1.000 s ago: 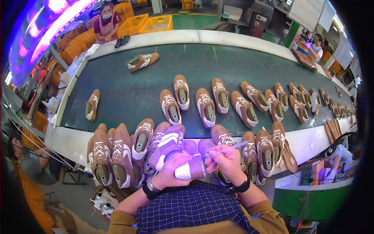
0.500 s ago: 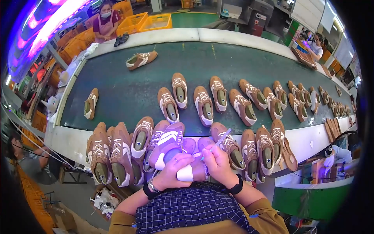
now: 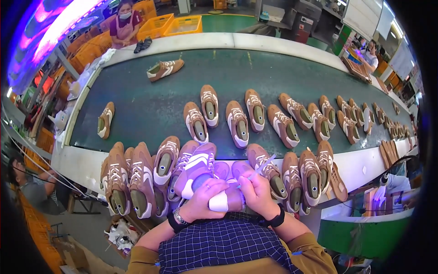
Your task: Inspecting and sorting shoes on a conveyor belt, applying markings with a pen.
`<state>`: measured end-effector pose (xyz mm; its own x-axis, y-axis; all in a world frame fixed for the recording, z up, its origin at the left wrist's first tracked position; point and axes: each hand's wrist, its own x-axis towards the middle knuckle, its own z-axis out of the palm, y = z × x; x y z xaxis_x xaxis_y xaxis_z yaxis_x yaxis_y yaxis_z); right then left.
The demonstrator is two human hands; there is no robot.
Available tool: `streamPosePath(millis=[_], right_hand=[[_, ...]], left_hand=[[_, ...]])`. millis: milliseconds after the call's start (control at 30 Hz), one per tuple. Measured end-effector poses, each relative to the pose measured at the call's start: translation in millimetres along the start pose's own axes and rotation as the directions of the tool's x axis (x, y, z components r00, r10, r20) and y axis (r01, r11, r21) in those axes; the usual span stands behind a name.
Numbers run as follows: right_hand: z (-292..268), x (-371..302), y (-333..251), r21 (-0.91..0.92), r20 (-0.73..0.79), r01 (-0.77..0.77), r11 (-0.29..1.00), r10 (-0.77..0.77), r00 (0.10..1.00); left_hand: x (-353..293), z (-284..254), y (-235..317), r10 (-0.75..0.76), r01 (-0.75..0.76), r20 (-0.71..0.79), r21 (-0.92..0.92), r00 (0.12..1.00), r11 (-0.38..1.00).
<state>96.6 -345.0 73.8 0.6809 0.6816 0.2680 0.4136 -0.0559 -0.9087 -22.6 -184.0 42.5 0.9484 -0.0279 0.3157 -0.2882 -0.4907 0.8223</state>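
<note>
My left hand (image 3: 206, 197) is wrapped round a brown sneaker with a white heel (image 3: 219, 203), held low in front of my apron. My right hand (image 3: 256, 189) pinches a thin, pale, translucent stick-like tool (image 3: 265, 165); its upper end sticks out past my fingers, and its lower end is close to the sneaker's edge. Purple light falls on both hands. Just beyond my left hand, a brown and white sneaker (image 3: 198, 165) lies tilted among the others. Right of my right hand stands another laced sneaker (image 3: 267, 165).
Brown sneakers crowd the white ledge (image 3: 351, 165) on both sides of me. More sneakers in loose pairs lie on the green conveyor belt (image 3: 141, 109). A loose sole (image 3: 338, 182) rests at the right. Co-workers are at the far left, left and right. Yellow crates (image 3: 183, 25) stand behind.
The tool in my right hand has tipped slightly to the right, and the held sneaker has shifted a little. Sneakers on the belt have moved slightly left. A co-worker's gloved hand at right has moved.
</note>
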Motion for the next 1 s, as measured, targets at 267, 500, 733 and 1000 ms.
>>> streamPosePath(millis=[267, 500, 733, 1000], right_hand=[[-5.5, 1.4, -2.8, 0.024, -0.021, -0.016, 1.000, 0.017, 1.000], [-11.7, 1.2, 0.6, -0.003, 0.011, -0.014, 1.000, 0.014, 1.000], [-12.7, 2.2, 2.0, 0.009, -0.031, 0.050, 0.999, -0.049, 0.998], [-17.6, 0.5, 6.5, 0.006, -0.030, 0.091, 0.996, -0.090, 0.995]], left_hand=[[5.0, 3.7, 0.5, -0.012, 0.012, -0.012, 0.031, 1.000, 0.999], [11.3, 5.1, 3.8, -0.010, 0.010, -0.033, 0.016, 0.999, 1.000], [16.8, 6.0, 3.7, -0.006, 0.007, -0.032, 0.041, 0.999, 0.999], [20.5, 11.2, 1.1, 0.001, 0.002, -0.065, 0.052, 0.998, 0.999]])
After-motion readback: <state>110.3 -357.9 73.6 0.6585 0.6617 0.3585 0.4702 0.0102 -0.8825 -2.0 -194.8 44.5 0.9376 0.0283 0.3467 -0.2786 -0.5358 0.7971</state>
